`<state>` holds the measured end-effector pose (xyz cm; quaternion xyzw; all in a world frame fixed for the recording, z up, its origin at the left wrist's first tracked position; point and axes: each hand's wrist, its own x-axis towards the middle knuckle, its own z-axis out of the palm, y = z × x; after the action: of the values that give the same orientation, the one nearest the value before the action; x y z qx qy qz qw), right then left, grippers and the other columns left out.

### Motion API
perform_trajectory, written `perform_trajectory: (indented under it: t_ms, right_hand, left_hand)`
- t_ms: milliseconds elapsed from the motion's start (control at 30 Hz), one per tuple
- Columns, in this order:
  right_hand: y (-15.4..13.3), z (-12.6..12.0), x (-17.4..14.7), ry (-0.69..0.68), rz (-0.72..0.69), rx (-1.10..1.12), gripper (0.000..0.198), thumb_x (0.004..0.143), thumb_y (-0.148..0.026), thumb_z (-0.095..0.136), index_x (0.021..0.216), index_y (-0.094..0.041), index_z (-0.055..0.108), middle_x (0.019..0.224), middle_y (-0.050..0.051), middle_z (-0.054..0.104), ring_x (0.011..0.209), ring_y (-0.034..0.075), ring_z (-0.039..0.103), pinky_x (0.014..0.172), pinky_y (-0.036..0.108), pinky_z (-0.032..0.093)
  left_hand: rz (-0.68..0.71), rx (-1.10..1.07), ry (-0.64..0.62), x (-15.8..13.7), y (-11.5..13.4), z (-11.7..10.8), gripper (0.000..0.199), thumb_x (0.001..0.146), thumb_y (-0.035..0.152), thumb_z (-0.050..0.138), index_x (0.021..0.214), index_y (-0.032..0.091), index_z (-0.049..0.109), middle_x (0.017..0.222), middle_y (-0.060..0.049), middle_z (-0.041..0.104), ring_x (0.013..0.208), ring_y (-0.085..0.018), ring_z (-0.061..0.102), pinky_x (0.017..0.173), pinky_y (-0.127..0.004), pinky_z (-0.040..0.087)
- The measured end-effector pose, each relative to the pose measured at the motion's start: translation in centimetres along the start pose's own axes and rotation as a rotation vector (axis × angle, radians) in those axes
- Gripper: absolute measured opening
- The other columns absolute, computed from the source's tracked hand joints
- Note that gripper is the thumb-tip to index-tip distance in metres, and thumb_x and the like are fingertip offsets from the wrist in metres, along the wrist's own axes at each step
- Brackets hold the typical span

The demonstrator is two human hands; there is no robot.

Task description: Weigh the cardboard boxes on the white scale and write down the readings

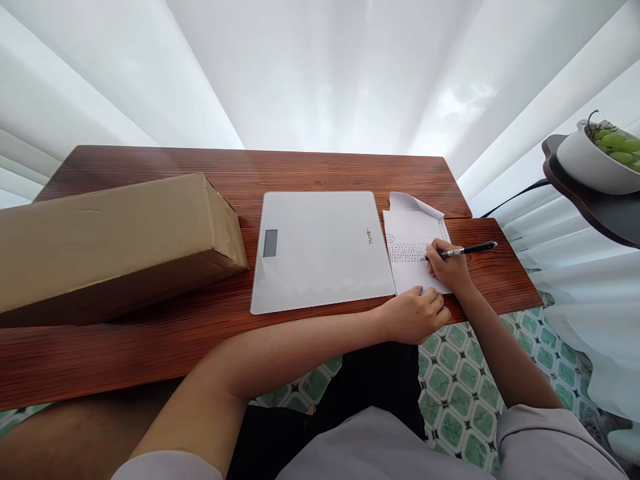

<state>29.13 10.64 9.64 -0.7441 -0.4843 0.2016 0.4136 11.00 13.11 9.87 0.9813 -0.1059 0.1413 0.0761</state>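
A white notepad (410, 230) lies at the right part of the wooden table, its top sheets folded back and curling. Rows of small handwriting cover the middle of the page. My right hand (449, 268) grips a black pen (473, 249) with a clear front part, its tip on the page at the end of a written line. Across the notepad's lower edge rests my left hand (415, 315), fingers curled over and holding the paper at the table's front edge. Left of the notepad, a flat white scale (320, 253) with a grey display lies close beside it.
A long cardboard box (115, 240) takes up the left of the wooden table (300, 167). White curtains (320, 73) hang behind it. At the far right, a bowl (590, 163) of green grapes (617, 141) stands on a dark stand (575, 193). Green patterned floor tiles (460, 393) show below.
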Motion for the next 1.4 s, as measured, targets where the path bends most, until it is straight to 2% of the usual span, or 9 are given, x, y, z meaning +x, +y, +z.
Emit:
perform_trajectory:
  t_ms: [467, 700, 767, 867, 933, 1033, 1133, 1267, 1400]
  right_hand:
    - [-0.2, 0.0, -0.1, 0.021, 0.016, 0.018, 0.032, 0.091, -0.031, 0.055, 0.061, -0.024, 0.047, 0.042, -0.006, 0.051, 0.035, 0.012, 0.046, 0.041, 0.026, 0.040]
    - [-0.2, 0.1, -0.1, 0.053, 0.012, 0.042, 0.031, 0.090, -0.032, 0.057, 0.061, -0.023, 0.049, 0.041, -0.006, 0.050, 0.033, 0.012, 0.045, 0.038, 0.025, 0.038]
    - [-0.2, -0.2, -0.1, 0.122, 0.010, 0.051, 0.031, 0.092, -0.035, 0.055, 0.064, -0.024, 0.050, 0.042, -0.006, 0.050, 0.032, 0.012, 0.044, 0.036, 0.025, 0.037]
    - [0.0, -0.9, 0.2, 0.301, -0.019, 0.035, 0.033, 0.096, -0.040, 0.051, 0.067, -0.024, 0.048, 0.044, -0.006, 0.049, 0.035, 0.013, 0.045, 0.040, 0.026, 0.038]
    - [0.2, -1.4, 0.5, 0.447, -0.053, -0.080, 0.035, 0.096, -0.045, 0.054, 0.069, -0.024, 0.049, 0.048, -0.005, 0.051, 0.041, 0.014, 0.050, 0.049, 0.028, 0.043]
    - [0.4, -2.0, 0.9, 0.596, -0.088, -0.309, 0.032, 0.093, -0.049, 0.061, 0.077, -0.021, 0.059, 0.067, 0.003, 0.067, 0.061, 0.020, 0.065, 0.066, 0.033, 0.052]
    - [0.6, -2.2, 0.9, 0.572, -0.088, -0.338, 0.027, 0.088, -0.046, 0.067, 0.092, -0.019, 0.070, 0.087, 0.009, 0.075, 0.077, 0.025, 0.070, 0.078, 0.038, 0.055]
    - [0.7, -2.1, 0.9, 0.481, -0.045, -0.270, 0.026, 0.085, -0.033, 0.066, 0.105, -0.019, 0.075, 0.086, 0.008, 0.076, 0.074, 0.026, 0.072, 0.077, 0.039, 0.057]
    - [1.2, -1.9, 1.1, 0.459, 0.017, -0.256, 0.027, 0.080, -0.028, 0.068, 0.105, -0.020, 0.076, 0.082, 0.006, 0.076, 0.072, 0.025, 0.073, 0.082, 0.039, 0.058]
  left_hand:
    - [-0.013, -0.007, -0.007, 0.0, 0.1, -0.3, 0.022, 0.097, 0.018, 0.038, 0.103, 0.013, 0.058, 0.106, -0.013, 0.063, 0.091, -0.025, 0.055, 0.069, -0.038, 0.038]
    - [0.008, -0.001, 0.012, 0.0, 0.0, 0.4, 0.020, 0.096, 0.021, 0.043, 0.104, 0.011, 0.058, 0.106, -0.015, 0.063, 0.096, -0.027, 0.056, 0.074, -0.039, 0.041]
    - [0.004, 0.000, 0.013, 0.0, 0.0, 0.5, 0.021, 0.096, 0.021, 0.042, 0.105, 0.011, 0.058, 0.107, -0.015, 0.063, 0.097, -0.027, 0.056, 0.075, -0.039, 0.041]
    - [-0.003, 0.009, -0.006, 0.0, 0.0, 0.4, 0.024, 0.096, 0.020, 0.040, 0.108, 0.009, 0.058, 0.112, -0.018, 0.063, 0.097, -0.026, 0.057, 0.075, -0.038, 0.042]
    - [-0.002, 0.008, -0.021, 0.0, 0.0, 0.3, 0.026, 0.097, 0.019, 0.039, 0.110, 0.008, 0.058, 0.113, -0.018, 0.063, 0.097, -0.026, 0.057, 0.074, -0.038, 0.042]
    - [0.001, 0.012, -0.015, 0.0, 0.0, 0.2, 0.025, 0.097, 0.017, 0.038, 0.108, 0.009, 0.058, 0.112, -0.018, 0.063, 0.095, -0.026, 0.057, 0.074, -0.038, 0.042]
    - [0.006, 0.018, -0.001, 0.0, 0.1, 0.3, 0.026, 0.098, 0.017, 0.036, 0.107, 0.010, 0.059, 0.114, -0.018, 0.063, 0.096, -0.026, 0.058, 0.074, -0.038, 0.042]
    - [0.004, 0.018, -0.017, 0.0, 0.1, 0.2, 0.025, 0.097, 0.018, 0.039, 0.110, 0.009, 0.058, 0.119, -0.020, 0.062, 0.099, -0.027, 0.058, 0.075, -0.038, 0.043]
    - [0.007, 0.014, -0.032, 0.0, 0.0, 0.0, 0.025, 0.096, 0.018, 0.040, 0.110, 0.008, 0.057, 0.121, -0.020, 0.062, 0.101, -0.027, 0.058, 0.077, -0.038, 0.043]
